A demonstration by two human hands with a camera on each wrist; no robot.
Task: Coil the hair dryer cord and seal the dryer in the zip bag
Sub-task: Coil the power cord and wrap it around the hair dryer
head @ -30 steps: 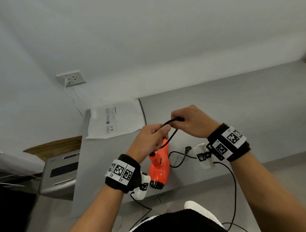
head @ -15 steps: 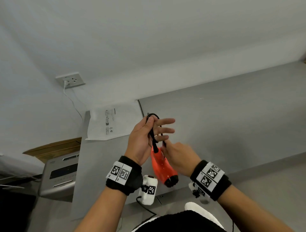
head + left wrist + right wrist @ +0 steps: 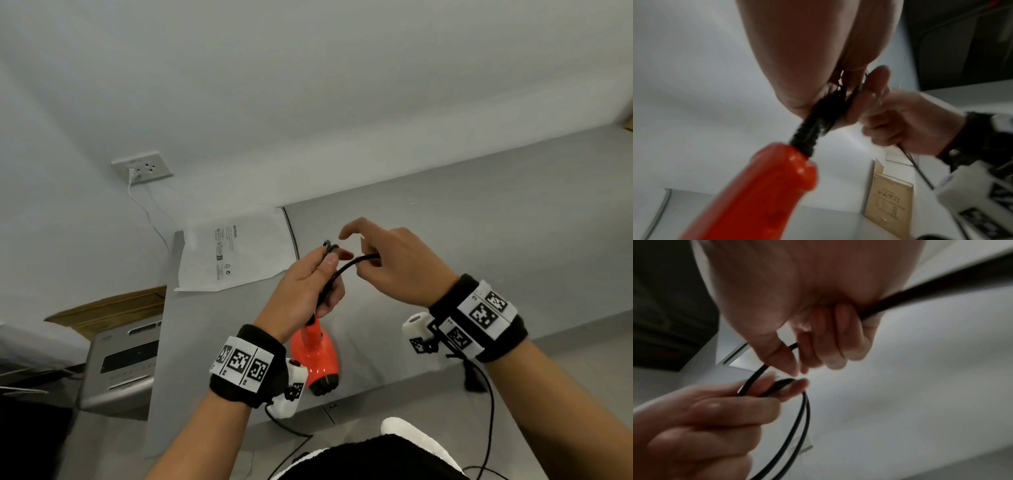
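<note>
The glossy orange plastic hair dryer (image 3: 317, 359) hangs nozzle-down just under your left hand (image 3: 305, 291), over the near edge of the flat grey table (image 3: 479, 240); whether it touches the top you cannot tell. Its thin black rubber cord (image 3: 346, 270) leaves the handle through a ribbed sleeve and runs up into your left hand, whose fingers and thumb are curled round a small bunch of loops. From there a short span crosses to your right hand (image 3: 394, 270), which pinches it between thumb and curled fingers, the forefinger sticking out loose. The rest of the cord trails down past your right wrist. The white, print-marked plastic zip bag (image 3: 236, 253) lies flat on the table's far left corner, well apart from the dryer.
</note>
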